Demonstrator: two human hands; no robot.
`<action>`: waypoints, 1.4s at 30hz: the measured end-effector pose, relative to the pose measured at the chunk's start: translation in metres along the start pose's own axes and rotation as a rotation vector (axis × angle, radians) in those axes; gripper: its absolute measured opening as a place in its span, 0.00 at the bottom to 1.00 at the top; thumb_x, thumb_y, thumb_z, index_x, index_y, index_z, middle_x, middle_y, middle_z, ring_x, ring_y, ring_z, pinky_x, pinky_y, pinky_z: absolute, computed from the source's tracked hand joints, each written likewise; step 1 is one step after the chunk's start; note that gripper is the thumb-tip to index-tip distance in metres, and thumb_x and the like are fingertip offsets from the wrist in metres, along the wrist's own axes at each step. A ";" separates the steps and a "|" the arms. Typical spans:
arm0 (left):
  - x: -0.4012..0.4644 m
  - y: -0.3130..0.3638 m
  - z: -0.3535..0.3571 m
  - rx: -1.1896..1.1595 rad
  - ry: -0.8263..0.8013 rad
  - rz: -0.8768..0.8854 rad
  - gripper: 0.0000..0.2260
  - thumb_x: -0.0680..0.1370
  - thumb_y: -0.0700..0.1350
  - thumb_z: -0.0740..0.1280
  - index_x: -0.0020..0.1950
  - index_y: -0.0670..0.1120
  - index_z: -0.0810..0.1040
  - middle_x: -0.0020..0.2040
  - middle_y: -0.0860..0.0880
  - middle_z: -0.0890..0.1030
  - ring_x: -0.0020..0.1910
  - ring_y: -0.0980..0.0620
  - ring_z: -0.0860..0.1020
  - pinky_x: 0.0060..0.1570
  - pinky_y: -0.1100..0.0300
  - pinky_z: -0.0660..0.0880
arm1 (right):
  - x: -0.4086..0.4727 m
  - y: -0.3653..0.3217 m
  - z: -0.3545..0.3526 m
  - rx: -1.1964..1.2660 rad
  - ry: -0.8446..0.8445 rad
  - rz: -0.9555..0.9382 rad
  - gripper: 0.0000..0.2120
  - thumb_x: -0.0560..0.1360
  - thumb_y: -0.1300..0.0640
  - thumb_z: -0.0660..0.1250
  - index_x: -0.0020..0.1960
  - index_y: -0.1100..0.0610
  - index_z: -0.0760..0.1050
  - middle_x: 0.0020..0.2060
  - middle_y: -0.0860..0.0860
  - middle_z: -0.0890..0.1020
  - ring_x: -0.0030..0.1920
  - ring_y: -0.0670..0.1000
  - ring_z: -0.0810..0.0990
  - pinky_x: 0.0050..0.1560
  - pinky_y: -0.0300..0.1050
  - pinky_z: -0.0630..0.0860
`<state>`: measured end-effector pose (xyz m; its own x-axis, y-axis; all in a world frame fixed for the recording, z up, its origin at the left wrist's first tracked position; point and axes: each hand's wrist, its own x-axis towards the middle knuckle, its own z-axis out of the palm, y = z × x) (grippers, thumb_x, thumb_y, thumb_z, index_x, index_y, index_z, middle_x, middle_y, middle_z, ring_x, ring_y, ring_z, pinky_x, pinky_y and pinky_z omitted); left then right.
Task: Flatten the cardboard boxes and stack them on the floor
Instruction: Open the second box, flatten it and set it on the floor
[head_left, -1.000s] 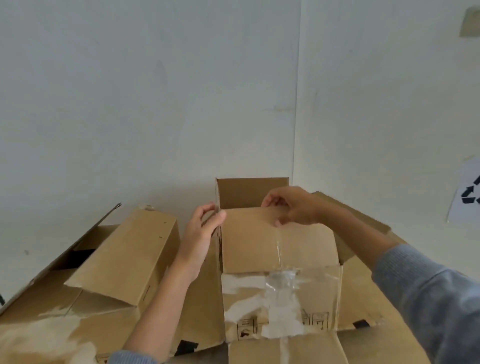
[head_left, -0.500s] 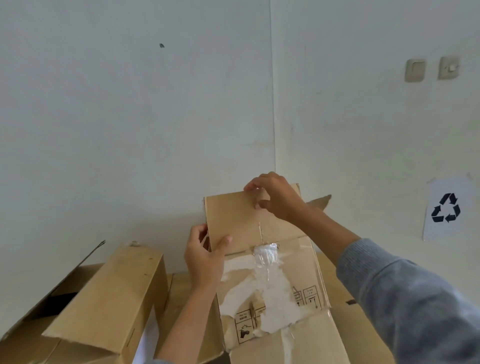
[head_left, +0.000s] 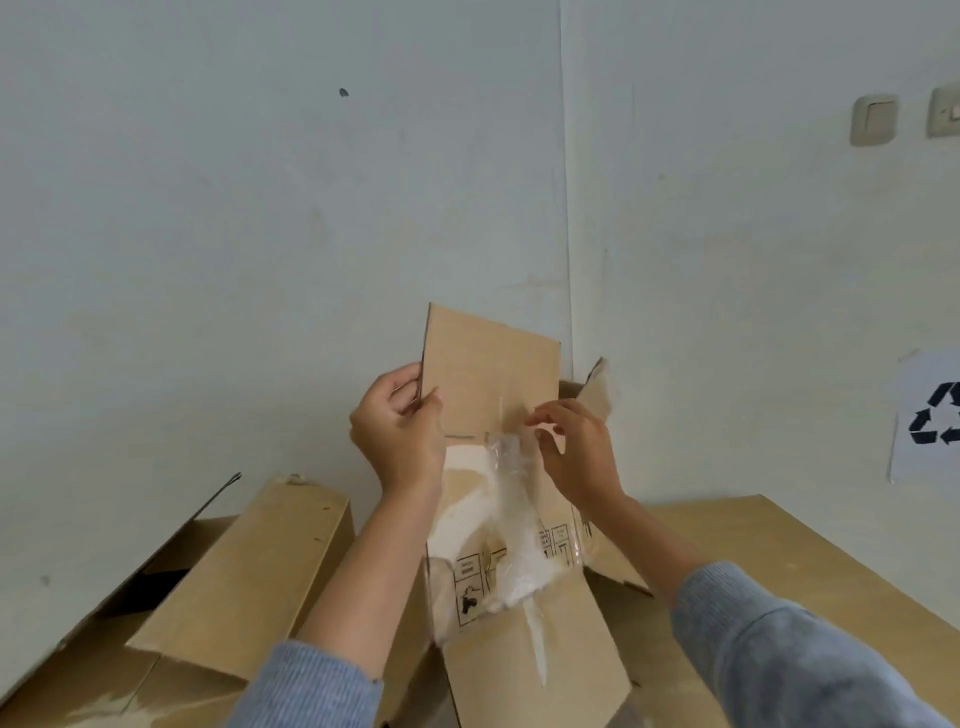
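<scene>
A brown cardboard box (head_left: 491, 374) with torn white patches and clear tape is held up in front of me, its top flap standing upright and a lower flap hanging toward me. My left hand (head_left: 397, 434) grips the box's left edge, thumb in front. My right hand (head_left: 574, 447) pinches the crumpled clear tape (head_left: 506, 452) at the box's middle seam. A second open cardboard box (head_left: 249, 577) lies to the left, below my left forearm.
More flat cardboard (head_left: 779, 551) lies at the right under my right arm. White walls meet in a corner behind the box. A recycling sign (head_left: 930, 415) hangs on the right wall below two light switches (head_left: 875, 119).
The box has been lifted and tipped more upright. My left hand moved up onto its left edge. My right hand came down from the top flap to the tape at the seam.
</scene>
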<state>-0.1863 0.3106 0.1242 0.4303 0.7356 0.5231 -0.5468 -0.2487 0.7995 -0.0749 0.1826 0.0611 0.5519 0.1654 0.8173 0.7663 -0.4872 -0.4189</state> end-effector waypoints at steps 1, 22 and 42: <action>-0.001 0.006 0.001 -0.062 0.002 -0.041 0.14 0.69 0.28 0.69 0.51 0.42 0.79 0.44 0.46 0.83 0.42 0.52 0.83 0.44 0.68 0.79 | -0.004 0.004 -0.002 0.004 -0.001 0.012 0.09 0.72 0.69 0.67 0.48 0.58 0.82 0.48 0.52 0.82 0.46 0.49 0.80 0.50 0.40 0.77; -0.005 -0.151 -0.042 0.023 0.450 -0.560 0.18 0.71 0.29 0.67 0.60 0.40 0.76 0.49 0.45 0.76 0.49 0.48 0.76 0.50 0.62 0.70 | -0.103 0.103 0.046 -0.134 -0.779 0.484 0.24 0.77 0.56 0.62 0.72 0.58 0.63 0.70 0.57 0.67 0.68 0.56 0.69 0.68 0.49 0.66; -0.118 -0.281 -0.078 1.177 -0.518 -0.226 0.28 0.78 0.39 0.58 0.76 0.40 0.52 0.78 0.43 0.53 0.77 0.46 0.50 0.75 0.51 0.54 | -0.222 0.149 0.033 -0.509 -0.896 0.490 0.29 0.80 0.42 0.40 0.77 0.52 0.38 0.77 0.46 0.40 0.77 0.49 0.38 0.77 0.51 0.40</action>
<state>-0.1392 0.3429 -0.1851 0.7989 0.5723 0.1848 0.4129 -0.7454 0.5233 -0.0723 0.1011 -0.1961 0.9478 0.3146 -0.0516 0.2941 -0.9254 -0.2392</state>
